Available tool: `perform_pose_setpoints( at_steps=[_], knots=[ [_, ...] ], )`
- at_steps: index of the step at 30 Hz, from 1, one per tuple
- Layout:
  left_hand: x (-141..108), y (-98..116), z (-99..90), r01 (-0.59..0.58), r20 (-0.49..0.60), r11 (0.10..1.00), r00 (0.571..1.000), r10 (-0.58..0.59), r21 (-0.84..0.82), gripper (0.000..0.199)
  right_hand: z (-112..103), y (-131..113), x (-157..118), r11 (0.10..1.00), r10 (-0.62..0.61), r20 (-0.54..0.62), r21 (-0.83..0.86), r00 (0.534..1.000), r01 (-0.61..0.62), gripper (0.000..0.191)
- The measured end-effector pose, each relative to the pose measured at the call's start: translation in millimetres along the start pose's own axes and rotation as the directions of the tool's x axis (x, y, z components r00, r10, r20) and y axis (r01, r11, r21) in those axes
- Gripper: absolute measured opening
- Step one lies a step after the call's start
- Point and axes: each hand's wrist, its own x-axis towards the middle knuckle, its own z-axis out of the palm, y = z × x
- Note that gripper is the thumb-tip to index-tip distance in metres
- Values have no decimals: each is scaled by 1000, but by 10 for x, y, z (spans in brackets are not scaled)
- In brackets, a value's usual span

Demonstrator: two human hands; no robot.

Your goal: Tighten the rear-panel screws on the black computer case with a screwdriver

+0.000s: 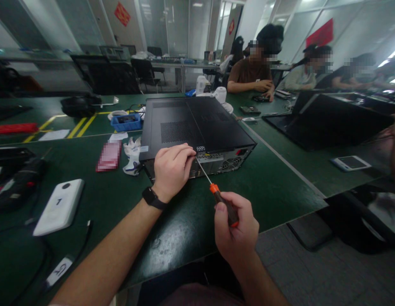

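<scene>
A black computer case [181, 114] lies flat on the green table [280, 187], its rear panel with a fan grille facing me. My right hand [237, 223] is wrapped round the handle of an orange and dark screwdriver [219, 197]. The screwdriver's thin shaft points up and left, its tip at the top edge of the rear panel. Close to that tip, the bent fingers of my left hand [173, 170] rest together at the case's edge. Whatever they may pinch there is too small to make out.
Left of the case are a blue bin [126, 122], a white glove [132, 155], a pink item [109, 155] and a white power bank [60, 207]. To the right stand an open black laptop [321, 117] and a phone [351, 162]. People sit behind the table.
</scene>
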Motion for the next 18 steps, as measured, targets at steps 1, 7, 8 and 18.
perform_pose_setpoints(
  at_steps=[1,7,8,18],
  knots=[
    [0,1,0,3,0,1000,1000,-3,-3,9,3,4,3,1000,-4,0,0,1000,4,19],
    [0,8,2,1,-8,1000,1000,-1,0,8,8,14,2,1000,-15,-2,-9,1000,15,18],
    [-1,10,2,-2,-10,1000,1000,2,0,8,9,15,-1,1000,-15,-2,-11,1000,15,18],
    [1,21,8,0,-38,1000,999,0,1,5,-5,-3,-5,1000,-11,-8,-23,1000,11,18]
  ],
)
